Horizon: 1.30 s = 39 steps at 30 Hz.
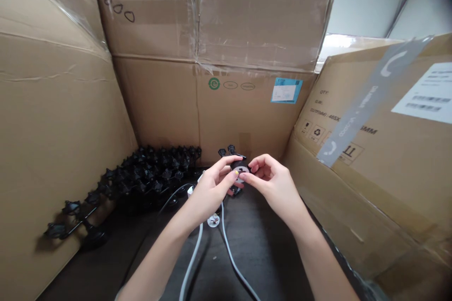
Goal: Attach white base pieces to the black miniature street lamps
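Note:
My left hand (213, 188) and my right hand (271, 181) meet over the dark table (247, 244), fingers pinched together on a small black part (239, 165) with a white spot on it. Both hands are closed on this piece. White cables (197, 249) run from under my left hand toward me, with a white plug (213, 220) lying below the wrist. A row of similar black parts (155, 174) is lined up to the left of my hands, and two more black parts (228, 151) stand just behind them.
Big cardboard boxes wall in the table: one on the left (52, 127), one at the back (212, 56) with a blue label (286, 90), one on the right (381, 150) with a white label. A few black parts (76, 221) trail toward the front left.

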Each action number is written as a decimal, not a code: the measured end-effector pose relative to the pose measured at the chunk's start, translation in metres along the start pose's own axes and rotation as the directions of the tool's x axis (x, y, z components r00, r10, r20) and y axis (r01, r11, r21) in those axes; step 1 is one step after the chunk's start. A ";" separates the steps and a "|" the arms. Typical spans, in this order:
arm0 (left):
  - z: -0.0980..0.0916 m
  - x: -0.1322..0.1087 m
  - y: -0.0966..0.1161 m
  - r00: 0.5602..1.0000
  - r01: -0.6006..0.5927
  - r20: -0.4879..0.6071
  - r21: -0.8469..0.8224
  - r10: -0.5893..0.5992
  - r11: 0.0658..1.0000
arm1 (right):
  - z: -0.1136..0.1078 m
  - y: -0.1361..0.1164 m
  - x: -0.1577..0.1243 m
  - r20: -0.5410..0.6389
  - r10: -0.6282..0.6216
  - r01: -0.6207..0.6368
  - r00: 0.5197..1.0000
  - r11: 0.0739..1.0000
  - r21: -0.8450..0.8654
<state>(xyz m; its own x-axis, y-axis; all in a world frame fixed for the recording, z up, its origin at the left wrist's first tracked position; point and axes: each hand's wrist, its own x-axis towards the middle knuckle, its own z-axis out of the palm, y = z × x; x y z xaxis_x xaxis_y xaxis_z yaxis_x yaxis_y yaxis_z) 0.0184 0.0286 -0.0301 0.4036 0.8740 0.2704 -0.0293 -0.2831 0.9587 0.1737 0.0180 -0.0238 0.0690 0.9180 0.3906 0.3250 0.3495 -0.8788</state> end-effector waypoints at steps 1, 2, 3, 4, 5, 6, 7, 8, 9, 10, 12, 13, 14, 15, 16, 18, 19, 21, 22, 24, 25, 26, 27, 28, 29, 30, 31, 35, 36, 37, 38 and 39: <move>0.000 0.000 -0.001 1.000 -0.005 0.001 0.010 0.005 1.000 | -0.001 0.000 0.000 0.012 0.001 -0.001 1.000 1.000 0.015; 0.000 -0.001 -0.001 1.000 -0.015 0.000 0.022 0.015 1.000 | -0.002 0.000 0.000 0.025 0.003 -0.004 1.000 0.999 0.032; 0.000 -0.001 -0.002 1.000 -0.027 -0.002 0.035 0.027 0.999 | -0.002 -0.001 0.000 0.042 0.009 -0.012 0.999 0.999 0.053; 0.001 -0.002 -0.002 0.999 -0.042 -0.009 0.047 0.043 0.998 | -0.003 -0.001 -0.001 0.063 0.018 -0.023 0.998 0.997 0.075; 0.001 -0.002 -0.003 0.998 -0.056 -0.018 0.054 0.057 0.997 | -0.003 -0.001 -0.001 0.088 0.027 -0.036 0.996 0.995 0.098; 0.001 -0.002 -0.004 0.997 -0.065 -0.031 0.057 0.067 0.996 | -0.003 -0.001 -0.001 0.113 0.034 -0.047 0.993 0.992 0.119; 0.001 -0.001 -0.004 0.996 -0.071 -0.046 0.058 0.074 0.996 | -0.003 -0.002 -0.001 0.136 0.037 -0.056 0.990 0.989 0.137; 0.002 -0.001 -0.005 0.995 -0.075 -0.062 0.060 0.079 0.995 | -0.003 -0.002 -0.002 0.152 0.037 -0.060 0.988 0.987 0.151; 0.002 -0.001 -0.006 0.994 -0.078 -0.075 0.064 0.082 0.995 | -0.003 -0.002 -0.002 0.159 0.034 -0.060 0.987 0.985 0.161; 0.001 0.000 -0.007 0.993 -0.082 -0.084 0.072 0.088 0.994 | -0.003 -0.002 -0.002 0.159 0.027 -0.054 0.987 0.985 0.167; 0.001 0.000 -0.008 0.991 -0.094 -0.085 0.092 0.102 0.991 | -0.003 -0.002 -0.002 0.147 0.012 -0.037 0.989 0.985 0.168; 0.001 0.000 -0.007 0.991 -0.100 -0.078 0.100 0.107 0.990 | -0.002 -0.001 -0.002 0.141 0.004 -0.027 0.990 0.986 0.163; 0.001 0.000 -0.007 0.992 -0.102 -0.069 0.104 0.110 0.989 | -0.002 -0.001 -0.002 0.135 -0.002 -0.019 0.991 0.988 0.155; 0.001 0.000 -0.006 0.992 -0.103 -0.060 0.107 0.110 0.989 | -0.002 -0.001 -0.002 0.130 -0.006 -0.013 0.991 0.989 0.145; 0.001 0.000 -0.006 0.992 -0.104 -0.056 0.108 0.110 0.989 | -0.001 -0.002 -0.002 0.125 -0.007 -0.010 0.992 0.991 0.134; 0.001 -0.001 -0.005 0.993 -0.103 -0.054 0.109 0.110 0.989 | -0.001 -0.002 -0.003 0.116 -0.011 -0.003 0.993 0.993 0.118; 0.001 -0.001 -0.005 0.993 -0.103 -0.052 0.108 0.110 0.989 | -0.001 -0.003 -0.003 0.112 -0.015 0.002 0.994 0.994 0.113; 0.000 -0.001 -0.005 0.993 -0.106 -0.046 0.108 0.111 0.989 | -0.001 -0.003 -0.003 0.104 -0.023 0.012 0.994 0.995 0.103; 0.000 -0.001 -0.005 0.993 -0.107 -0.041 0.108 0.112 0.988 | -0.001 -0.004 -0.003 0.101 -0.025 0.015 0.995 0.995 0.101; -0.001 -0.002 -0.006 0.992 -0.114 -0.031 0.107 0.118 0.988 | -0.001 -0.003 -0.004 0.094 -0.026 0.017 0.995 0.995 0.103; -0.001 -0.002 -0.006 0.992 -0.119 -0.029 0.106 0.122 0.987 | 0.000 -0.003 -0.004 0.091 -0.027 0.017 0.995 0.995 0.102; -0.001 -0.002 -0.006 0.991 -0.123 -0.028 0.105 0.127 0.987 | 0.000 -0.003 -0.004 0.089 -0.030 0.021 0.996 0.995 0.100; -0.001 -0.002 -0.006 0.991 -0.127 -0.027 0.105 0.131 0.986 | 0.000 -0.002 -0.004 0.087 -0.035 0.027 0.996 0.995 0.097; -0.001 -0.002 -0.006 0.991 -0.131 -0.025 0.106 0.134 0.986 | 0.000 -0.002 -0.005 0.085 -0.041 0.033 0.996 0.995 0.092; -0.001 -0.002 -0.006 0.991 -0.132 -0.022 0.109 0.135 0.985 | 0.000 -0.002 -0.005 0.081 -0.047 0.040 0.996 0.995 0.089; -0.002 -0.002 -0.006 0.991 -0.132 -0.019 0.112 0.135 0.985 | 0.001 -0.002 -0.005 0.080 -0.055 0.048 0.995 0.995 0.087; -0.002 -0.002 -0.006 0.991 -0.131 -0.014 0.115 0.133 0.985 | 0.001 -0.002 -0.005 0.079 -0.065 0.058 0.995 0.995 0.084; -0.002 -0.002 -0.005 0.992 -0.123 -0.012 0.127 0.126 0.984 | 0.003 -0.003 -0.005 0.067 -0.126 0.125 0.990 0.992 0.022; -0.002 -0.003 -0.005 0.992 -0.120 -0.015 0.124 0.123 0.985 | 0.003 -0.003 -0.005 0.062 -0.140 0.140 0.988 0.990 0.004; -0.002 -0.003 -0.005 0.993 -0.116 -0.017 0.121 0.119 0.986 | 0.004 -0.003 -0.005 0.058 -0.149 0.150 0.987 0.989 -0.009; -0.002 -0.002 -0.005 0.993 -0.112 -0.020 0.120 0.115 0.987 | 0.004 -0.002 -0.005 0.059 -0.153 0.154 0.986 0.988 -0.012; -0.002 -0.002 -0.005 0.993 -0.108 -0.023 0.121 0.112 0.987 | 0.004 -0.002 -0.005 0.065 -0.153 0.154 0.986 0.988 -0.008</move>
<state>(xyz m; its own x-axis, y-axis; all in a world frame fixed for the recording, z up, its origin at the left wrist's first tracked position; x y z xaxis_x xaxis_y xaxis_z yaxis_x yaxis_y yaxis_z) 0.0155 0.0290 -0.0356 0.3765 0.8458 0.3780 0.0383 -0.4218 0.9059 0.1693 0.0136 -0.0254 -0.0425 0.8639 0.5018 0.3394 0.4849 -0.8060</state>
